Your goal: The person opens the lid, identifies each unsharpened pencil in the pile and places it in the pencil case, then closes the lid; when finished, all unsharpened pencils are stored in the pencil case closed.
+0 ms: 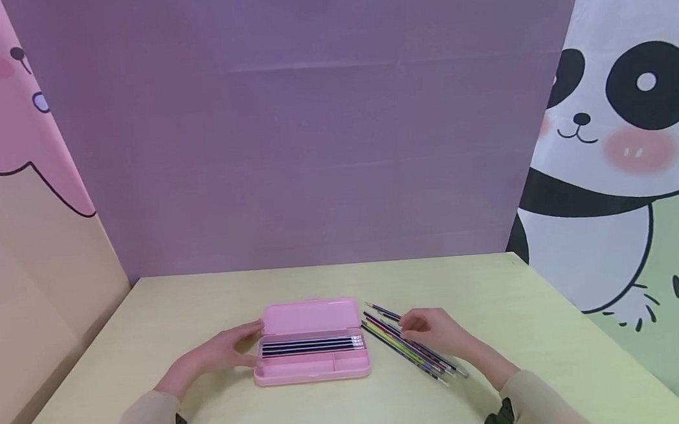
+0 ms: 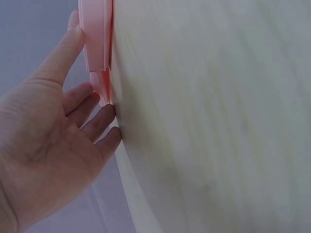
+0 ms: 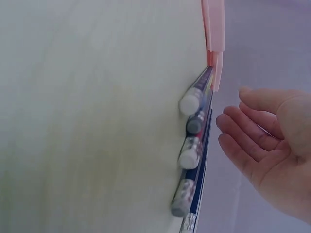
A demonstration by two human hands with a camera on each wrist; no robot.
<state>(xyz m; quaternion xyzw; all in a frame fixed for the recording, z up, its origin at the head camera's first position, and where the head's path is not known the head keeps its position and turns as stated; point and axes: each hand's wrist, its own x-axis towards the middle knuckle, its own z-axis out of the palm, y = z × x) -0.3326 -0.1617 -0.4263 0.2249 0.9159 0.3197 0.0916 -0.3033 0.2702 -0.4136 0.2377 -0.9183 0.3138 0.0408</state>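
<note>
Nearest me on the table [image 1: 305,421], loose pencils [image 1: 409,352] slant in a bundle just right of a pink pencil case [image 1: 293,369]. The left hand [image 1: 228,348], loosely spread, rests thumb and fingers against the case's left side. The right hand [image 1: 434,329] is over the bundle, fingers relaxed and empty; whether it touches them, I can't quite tell. Dark pencils [image 1: 313,346] fill the case's far compartment, its opened lid [image 1: 311,317] beyond.

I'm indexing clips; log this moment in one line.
left hand: touching open pink pencil case | right hand: empty, above loose pencils | stored pencils: along case's hinge side
</note>
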